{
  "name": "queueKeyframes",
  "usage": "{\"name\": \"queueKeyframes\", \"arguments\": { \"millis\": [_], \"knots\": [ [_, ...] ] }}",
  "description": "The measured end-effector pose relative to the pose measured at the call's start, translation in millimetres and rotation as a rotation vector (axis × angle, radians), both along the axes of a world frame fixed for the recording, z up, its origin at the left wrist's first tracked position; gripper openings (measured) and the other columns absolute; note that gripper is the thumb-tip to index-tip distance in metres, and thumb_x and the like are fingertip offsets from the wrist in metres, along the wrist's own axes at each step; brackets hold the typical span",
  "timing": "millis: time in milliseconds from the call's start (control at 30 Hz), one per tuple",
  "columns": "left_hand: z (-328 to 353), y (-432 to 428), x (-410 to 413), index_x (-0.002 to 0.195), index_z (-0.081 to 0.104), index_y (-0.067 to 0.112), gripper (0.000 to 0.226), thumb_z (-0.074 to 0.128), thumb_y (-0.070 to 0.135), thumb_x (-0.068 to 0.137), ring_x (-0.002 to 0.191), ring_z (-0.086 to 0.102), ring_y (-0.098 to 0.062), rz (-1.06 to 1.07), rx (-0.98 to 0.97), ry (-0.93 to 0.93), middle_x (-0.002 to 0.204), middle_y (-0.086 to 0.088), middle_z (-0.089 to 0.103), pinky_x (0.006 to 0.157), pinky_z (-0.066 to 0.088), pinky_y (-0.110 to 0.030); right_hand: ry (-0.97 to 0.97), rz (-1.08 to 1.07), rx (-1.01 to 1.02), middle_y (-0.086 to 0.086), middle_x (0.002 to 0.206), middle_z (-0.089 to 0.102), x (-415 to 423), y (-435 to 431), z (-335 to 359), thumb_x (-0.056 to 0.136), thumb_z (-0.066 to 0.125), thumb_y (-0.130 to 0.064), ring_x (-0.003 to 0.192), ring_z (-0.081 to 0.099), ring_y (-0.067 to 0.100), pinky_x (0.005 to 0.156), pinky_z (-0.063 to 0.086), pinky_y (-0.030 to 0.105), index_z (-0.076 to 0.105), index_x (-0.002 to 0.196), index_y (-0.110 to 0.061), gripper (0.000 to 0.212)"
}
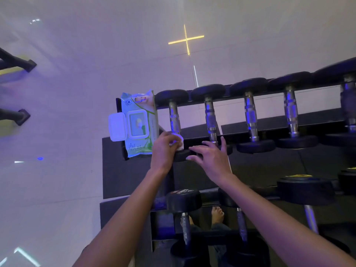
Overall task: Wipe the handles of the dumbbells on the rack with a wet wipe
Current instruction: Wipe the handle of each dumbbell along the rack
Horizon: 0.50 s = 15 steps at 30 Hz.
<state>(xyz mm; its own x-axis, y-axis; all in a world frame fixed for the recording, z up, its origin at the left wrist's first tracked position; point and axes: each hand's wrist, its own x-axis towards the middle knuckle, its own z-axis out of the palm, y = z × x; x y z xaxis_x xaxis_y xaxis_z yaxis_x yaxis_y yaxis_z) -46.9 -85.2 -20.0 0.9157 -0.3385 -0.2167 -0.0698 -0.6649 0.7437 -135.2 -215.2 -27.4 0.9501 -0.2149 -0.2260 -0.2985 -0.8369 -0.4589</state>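
Note:
A black rack (269,123) carries a top row of dumbbells with chrome handles. My left hand (165,147) grips a bunched white wet wipe (180,143) at the near end of the leftmost dumbbell handle (174,118). My right hand (210,157) hovers with fingers spread over the near black head of that dumbbell (183,156), its fingertips close to the second dumbbell handle (211,120). A green pack of wet wipes (140,124) lies at the rack's left end with its white lid flipped open.
More dumbbells (290,110) fill the top row to the right. A lower tier holds larger dumbbells (185,205). My bare foot (217,214) shows through the rack on dark floor mat. Pale tiled floor lies left, with black equipment feet (21,116) at the left edge.

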Motion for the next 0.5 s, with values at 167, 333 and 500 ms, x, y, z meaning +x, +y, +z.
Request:
{"name": "queueKeyframes", "arguments": {
  "millis": [167, 333, 500],
  "knots": [
    [-1, -28, 41, 0.083, 0.073, 0.005, 0.011, 0.062, 0.006, 0.084, 0.084, 0.058, -0.025, -0.040, 0.104, -0.183, 0.092, -0.008, 0.057, 0.073, 0.046, -0.030, -0.012, -0.194, 0.063, -0.008, 0.122, 0.063, 2, 8, 0, 0.080, 0.059, -0.054, 0.127, 0.042, 0.008, 0.113, -0.010, 0.033, 0.063, 0.121, -0.025, 0.050],
    [7, -30, 48, 0.090, 0.071, -0.003, 0.011, 0.065, 0.002, 0.083, 0.086, 0.055, -0.009, -0.135, 0.076, -0.286, 0.098, -0.013, 0.054, 0.074, 0.044, -0.018, 0.043, -0.289, 0.106, -0.005, 0.112, 0.067, 7, 7, -2, 0.074, 0.064, -0.058, 0.119, 0.049, 0.008, 0.115, -0.005, 0.032, 0.069, 0.110, -0.023, 0.051],
    [-6, -4, -4, 0.085, 0.070, 0.009, 0.007, 0.064, 0.006, 0.082, 0.080, 0.057, -0.017, -0.006, 0.038, -0.112, 0.093, 0.001, 0.055, 0.069, 0.041, -0.015, 0.053, -0.302, 0.129, -0.005, 0.110, 0.068, 8, 7, -2, 0.073, 0.064, -0.059, 0.117, 0.050, 0.008, 0.116, -0.001, 0.033, 0.069, 0.108, -0.025, 0.049]
  ]
}}
